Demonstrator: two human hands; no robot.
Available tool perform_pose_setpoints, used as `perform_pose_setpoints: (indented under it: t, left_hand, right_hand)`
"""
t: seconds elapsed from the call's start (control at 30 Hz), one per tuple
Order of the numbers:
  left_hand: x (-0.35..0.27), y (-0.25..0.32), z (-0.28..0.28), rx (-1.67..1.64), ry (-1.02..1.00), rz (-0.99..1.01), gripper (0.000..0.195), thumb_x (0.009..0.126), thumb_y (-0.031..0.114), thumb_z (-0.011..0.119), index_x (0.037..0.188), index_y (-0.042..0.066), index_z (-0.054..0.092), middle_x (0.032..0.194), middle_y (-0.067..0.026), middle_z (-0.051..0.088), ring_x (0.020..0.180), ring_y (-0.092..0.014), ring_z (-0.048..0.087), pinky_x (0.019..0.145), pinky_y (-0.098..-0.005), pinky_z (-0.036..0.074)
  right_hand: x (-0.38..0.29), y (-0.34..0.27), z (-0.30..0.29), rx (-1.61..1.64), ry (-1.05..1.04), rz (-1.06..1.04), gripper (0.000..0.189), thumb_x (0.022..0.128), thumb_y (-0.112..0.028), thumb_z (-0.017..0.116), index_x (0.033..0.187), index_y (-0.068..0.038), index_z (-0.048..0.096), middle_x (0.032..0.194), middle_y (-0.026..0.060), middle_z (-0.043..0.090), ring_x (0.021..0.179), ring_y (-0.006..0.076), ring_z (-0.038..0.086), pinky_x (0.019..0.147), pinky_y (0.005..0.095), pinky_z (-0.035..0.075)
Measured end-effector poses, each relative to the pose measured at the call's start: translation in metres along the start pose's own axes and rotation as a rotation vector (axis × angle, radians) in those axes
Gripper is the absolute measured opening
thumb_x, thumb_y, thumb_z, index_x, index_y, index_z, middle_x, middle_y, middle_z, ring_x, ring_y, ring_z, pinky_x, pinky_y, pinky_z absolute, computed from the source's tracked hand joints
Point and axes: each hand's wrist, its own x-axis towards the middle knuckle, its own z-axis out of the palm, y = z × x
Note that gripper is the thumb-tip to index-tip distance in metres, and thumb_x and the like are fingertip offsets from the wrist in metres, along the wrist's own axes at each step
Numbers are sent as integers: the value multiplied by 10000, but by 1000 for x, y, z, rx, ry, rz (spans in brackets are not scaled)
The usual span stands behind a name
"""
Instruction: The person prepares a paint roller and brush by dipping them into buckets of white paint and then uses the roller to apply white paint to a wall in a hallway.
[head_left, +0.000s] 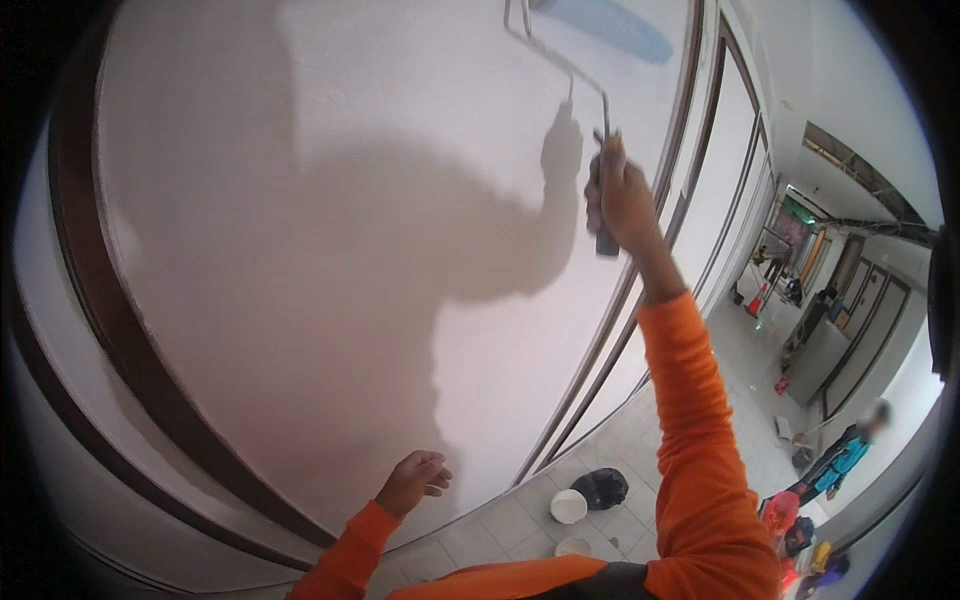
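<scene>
My right hand (626, 191) is raised and wrapped around the dark handle of a paint roller (607, 246). A bent metal frame runs up from the handle to the light blue roller sleeve (619, 28), which lies near the top of a white wall panel (487, 375). Part of the frame is cut off by the picture's upper edge. Low down, in front of the same panel, my left hand (416, 480) hangs with loosely curled fingers and nothing visible in it. My shadow falls broadly across the panel.
Dark strips (142, 315) border the panel. On the tiled floor stand a white tub (568, 507), a black plastic bag (601, 487) and a second pale container (573, 547). To the right, a person (840, 457) is near several bags; an orange cone (756, 301) stands farther down the corridor.
</scene>
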Motion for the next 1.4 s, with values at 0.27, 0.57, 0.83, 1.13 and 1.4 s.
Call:
perform_pose_setpoints:
  t: [0.27, 0.57, 0.83, 1.13, 1.4]
  left_hand:
    - [-10, -43, 14, -100, -120, -135, 407, 942, 345, 548, 1167, 8, 510, 973, -104, 631, 851, -180, 624, 754, -317, 527]
    - [11, -15, 22, -21, -78, -53, 365, 923, 324, 552, 1122, 19, 519, 938, -83, 624, 839, -163, 611, 744, -301, 512]
    - [13, -39, 23, 34, -215, -158, 444, 949, 364, 543, 1184, -9, 493, 990, -107, 623, 884, -180, 619, 785, -323, 527]
    - [20, -49, 31, -67, -233, -161, 398, 940, 361, 567, 1150, 28, 515, 989, -89, 630, 862, -160, 617, 771, -310, 523]
    - [22, -49, 52, 22, -400, -153, 410, 944, 352, 554, 1174, 16, 511, 972, -91, 630, 833, -145, 602, 765, -298, 516]
  right_hand:
    - [-85, 94, 49, 6, -12, 109, 550, 997, -528, 312, 772, -52, 472, 536, 14, 426, 400, 109, 430, 367, 281, 364]
    - [-16, 23, 49, -5, 66, -31, 532, 1006, -502, 303, 771, -52, 462, 544, 37, 446, 391, 133, 455, 371, 295, 402]
    - [-33, 23, 50, 17, 12, 21, 513, 1002, -489, 337, 814, -30, 469, 551, 24, 438, 405, 110, 457, 356, 278, 407]
    - [-91, 59, 89, -51, -20, 194, 557, 1011, -463, 304, 1180, 1, 564, 582, 40, 498, 431, 126, 489, 410, 304, 434]
    - [-8, -24, 63, -11, -25, -89, 571, 1011, -476, 312, 990, 33, 569, 568, 75, 512, 435, 163, 512, 461, 326, 455]
